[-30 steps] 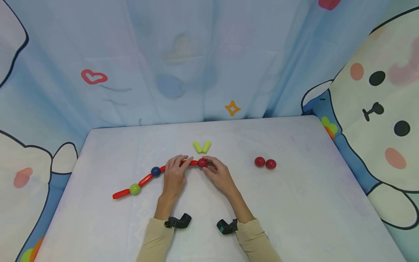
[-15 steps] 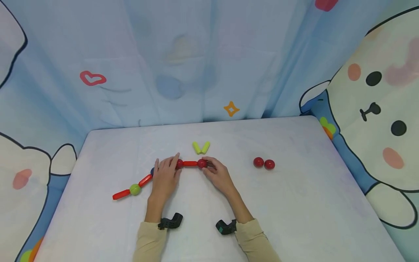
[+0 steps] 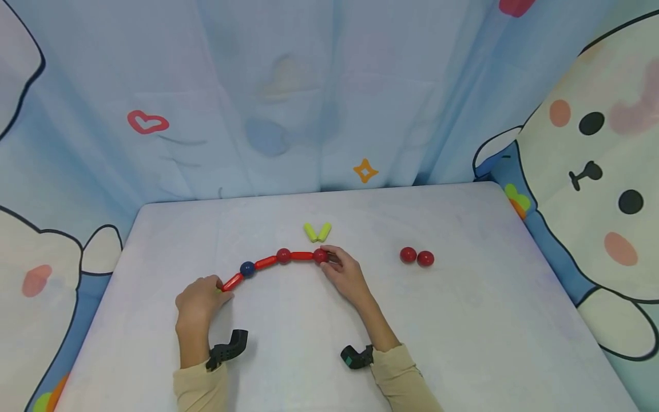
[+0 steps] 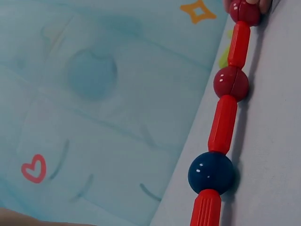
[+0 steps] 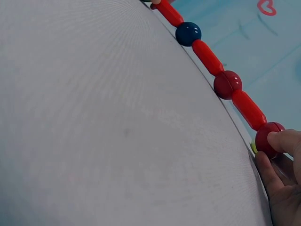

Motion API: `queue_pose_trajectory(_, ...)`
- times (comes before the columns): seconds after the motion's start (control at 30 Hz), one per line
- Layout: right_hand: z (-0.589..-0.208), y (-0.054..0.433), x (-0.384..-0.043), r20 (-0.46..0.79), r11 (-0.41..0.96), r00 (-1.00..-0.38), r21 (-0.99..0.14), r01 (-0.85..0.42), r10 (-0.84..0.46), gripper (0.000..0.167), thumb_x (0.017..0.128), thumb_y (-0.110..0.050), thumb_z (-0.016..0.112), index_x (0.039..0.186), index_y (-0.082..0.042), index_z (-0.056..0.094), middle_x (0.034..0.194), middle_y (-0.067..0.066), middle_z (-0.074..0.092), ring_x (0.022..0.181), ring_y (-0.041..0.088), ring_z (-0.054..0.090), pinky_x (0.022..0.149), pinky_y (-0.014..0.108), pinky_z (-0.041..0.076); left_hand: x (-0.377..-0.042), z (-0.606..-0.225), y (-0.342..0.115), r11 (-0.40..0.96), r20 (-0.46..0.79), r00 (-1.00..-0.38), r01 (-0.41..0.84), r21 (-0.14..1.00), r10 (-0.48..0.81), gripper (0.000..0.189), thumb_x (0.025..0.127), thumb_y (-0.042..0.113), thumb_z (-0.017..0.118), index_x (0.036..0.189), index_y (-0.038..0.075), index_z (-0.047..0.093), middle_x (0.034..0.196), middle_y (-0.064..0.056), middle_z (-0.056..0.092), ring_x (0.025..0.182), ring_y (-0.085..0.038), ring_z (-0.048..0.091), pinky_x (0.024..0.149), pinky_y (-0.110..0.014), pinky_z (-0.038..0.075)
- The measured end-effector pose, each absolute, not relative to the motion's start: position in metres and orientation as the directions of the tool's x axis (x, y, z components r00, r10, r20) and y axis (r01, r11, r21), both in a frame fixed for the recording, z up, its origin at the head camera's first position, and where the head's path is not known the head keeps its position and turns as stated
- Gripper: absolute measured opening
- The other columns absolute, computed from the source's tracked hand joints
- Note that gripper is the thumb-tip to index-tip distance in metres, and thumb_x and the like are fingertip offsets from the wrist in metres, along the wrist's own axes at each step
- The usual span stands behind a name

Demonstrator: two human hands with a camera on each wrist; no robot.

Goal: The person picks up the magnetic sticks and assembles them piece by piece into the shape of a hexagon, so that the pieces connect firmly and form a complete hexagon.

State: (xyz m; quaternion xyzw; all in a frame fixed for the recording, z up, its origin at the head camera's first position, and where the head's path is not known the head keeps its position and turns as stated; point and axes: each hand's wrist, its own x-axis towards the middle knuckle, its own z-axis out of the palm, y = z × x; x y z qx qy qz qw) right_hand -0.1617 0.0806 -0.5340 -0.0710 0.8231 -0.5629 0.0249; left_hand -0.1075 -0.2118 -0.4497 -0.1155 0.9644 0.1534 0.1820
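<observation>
A chain of red rods joined by balls curves across the white table. At its right end my right hand pinches a dark red ball between thumb and fingers. My left hand is curled over the left end, round the green ball, of which only a sliver shows; the last rod there is hidden. Between the hands lie a blue ball and another dark red ball, each with rods on both sides. In the left wrist view, the blue ball is nearest.
Two yellow-green rods lie in a V just behind the chain. Off to the right, two loose dark red balls sit side by side. A blue patterned curtain hangs behind the table.
My left hand has slid left along the chain, from the rod near the red balls to the green ball, uncovering the middle. The right hand stays at its red ball.
</observation>
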Motion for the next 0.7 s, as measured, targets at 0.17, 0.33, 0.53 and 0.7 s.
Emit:
queue_pose_trajectory(0.17, -0.534, 0.081, -0.162, 0.041, 0.349, -0.988, -0.933, -0.091, -0.148, 0.040, 0.091, -0.011, 0.066, 0.130, -0.014, 0.057, 0.130, 0.007, 0.061, 0.120, 0.021, 0.060, 0.096, 0.031, 0.053, -0.108, -0.451, -0.214, 0.916, -0.430, -0.888, -0.298, 0.268, -0.164, 0.036, 0.088, 0.029, 0.069, 0.111, 0.000, 0.066, 0.088, -0.012, 0.065, 0.076, -0.025, 0.054, 0.069, -0.039, 0.043)
queue_pose_trajectory(0.33, -0.535, 0.082, -0.163, 0.055, 0.329, -0.985, -0.938, -0.108, -0.166, 0.040, 0.091, -0.010, 0.065, 0.130, -0.012, 0.057, 0.130, 0.008, 0.061, 0.121, 0.021, 0.060, 0.096, 0.028, 0.052, -0.109, -0.450, -0.211, 0.912, -0.454, -0.879, -0.296, 0.283, -0.145, 0.037, 0.090, 0.028, 0.066, 0.112, -0.002, 0.064, 0.082, -0.011, 0.062, 0.072, -0.024, 0.053, 0.064, -0.035, 0.042)
queue_pose_trajectory(0.53, -0.535, 0.083, -0.162, 0.067, 0.330, -0.979, -0.935, -0.129, -0.192, 0.042, 0.092, -0.010, 0.065, 0.133, -0.014, 0.056, 0.132, 0.008, 0.060, 0.122, 0.021, 0.059, 0.098, 0.029, 0.052, -0.109, -0.450, -0.207, 0.881, -0.494, -0.860, -0.330, 0.338, -0.133, 0.035, 0.092, 0.021, 0.060, 0.115, -0.005, 0.058, 0.078, -0.011, 0.057, 0.063, -0.021, 0.054, 0.055, -0.025, 0.041)
queue_pose_trajectory(0.7, -0.536, 0.084, -0.161, 0.108, 0.360, -0.971, -0.915, -0.181, -0.215, 0.042, 0.091, -0.008, 0.065, 0.133, -0.013, 0.058, 0.131, 0.008, 0.060, 0.122, 0.023, 0.059, 0.097, 0.031, 0.052, -0.107, -0.447, -0.201, 0.860, -0.521, -0.842, -0.365, 0.356, -0.142, 0.030, 0.091, 0.020, 0.059, 0.110, -0.003, 0.058, 0.074, -0.010, 0.057, 0.059, -0.020, 0.055, 0.052, -0.023, 0.041)
